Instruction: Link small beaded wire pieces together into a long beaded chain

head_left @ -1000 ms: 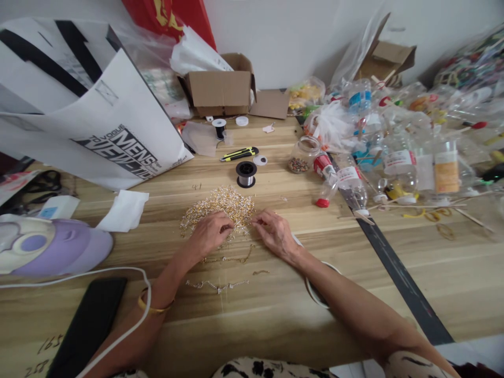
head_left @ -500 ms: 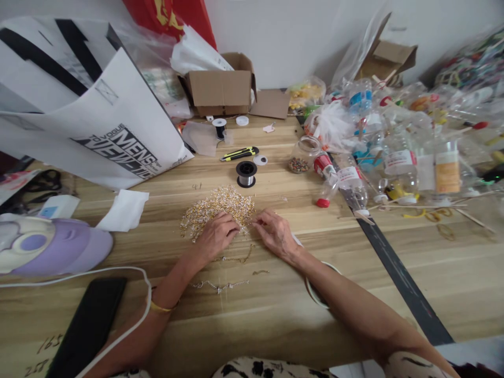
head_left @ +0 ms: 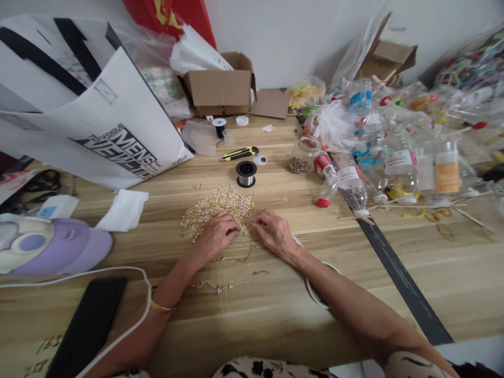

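Observation:
A heap of small gold and silver chain pieces (head_left: 214, 207) lies on the wooden table (head_left: 275, 310). My left hand (head_left: 216, 236) rests at the heap's near edge with its fingers curled in a pinch; what they hold is too small to name. My right hand (head_left: 275, 234) sits just right of it, fingers bent and pinched at the heap's right corner. Short finished chain lengths (head_left: 218, 286) lie nearer to me, one gold (head_left: 236, 259) right under my left hand. A gold bangle (head_left: 159, 307) is on my left wrist.
A thread spool (head_left: 246, 174), a yellow utility knife (head_left: 239, 154) and a bead jar (head_left: 302, 155) stand beyond the heap. Plastic bottles (head_left: 397, 157) crowd the right. A large paper bag (head_left: 90, 115), a tissue (head_left: 124, 209), a purple mask (head_left: 51, 245), a black phone (head_left: 88, 328) and a white cable (head_left: 118, 270) are on the left.
My left hand has shifted slightly right and forward along the heap's edge. My right hand has barely moved.

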`<state>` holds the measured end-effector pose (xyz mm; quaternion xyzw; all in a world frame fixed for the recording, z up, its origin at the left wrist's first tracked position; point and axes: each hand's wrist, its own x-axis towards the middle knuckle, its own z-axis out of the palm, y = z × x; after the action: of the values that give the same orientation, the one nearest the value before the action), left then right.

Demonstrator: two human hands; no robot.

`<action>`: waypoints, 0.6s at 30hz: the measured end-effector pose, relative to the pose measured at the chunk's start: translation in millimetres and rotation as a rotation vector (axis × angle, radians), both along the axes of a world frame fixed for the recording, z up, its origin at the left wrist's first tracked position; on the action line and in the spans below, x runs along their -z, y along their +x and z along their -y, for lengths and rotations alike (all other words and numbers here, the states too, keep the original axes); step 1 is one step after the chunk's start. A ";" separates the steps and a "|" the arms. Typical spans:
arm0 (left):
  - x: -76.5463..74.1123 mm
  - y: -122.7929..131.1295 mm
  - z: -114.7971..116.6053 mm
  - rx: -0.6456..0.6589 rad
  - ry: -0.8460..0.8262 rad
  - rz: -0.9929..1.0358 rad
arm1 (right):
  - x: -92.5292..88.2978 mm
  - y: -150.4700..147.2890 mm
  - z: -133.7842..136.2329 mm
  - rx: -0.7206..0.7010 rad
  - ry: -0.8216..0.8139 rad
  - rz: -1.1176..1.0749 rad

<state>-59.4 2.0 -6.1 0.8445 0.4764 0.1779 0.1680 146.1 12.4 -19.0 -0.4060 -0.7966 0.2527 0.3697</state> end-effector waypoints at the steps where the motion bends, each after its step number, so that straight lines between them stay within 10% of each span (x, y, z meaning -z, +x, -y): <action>1: -0.5 0.0 0.0 -0.001 -0.005 0.002 | -0.4 0.0 0.1 -0.001 -0.004 0.003; 18: 0.1 0.0 0.4 0.035 -0.014 -0.039 | -2.1 0.2 0.9 -0.007 -0.021 0.009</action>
<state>-59.4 1.5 -6.2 0.8547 0.4661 0.1553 0.1675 146.2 11.5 -17.0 -0.4084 -0.7969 0.2606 0.3609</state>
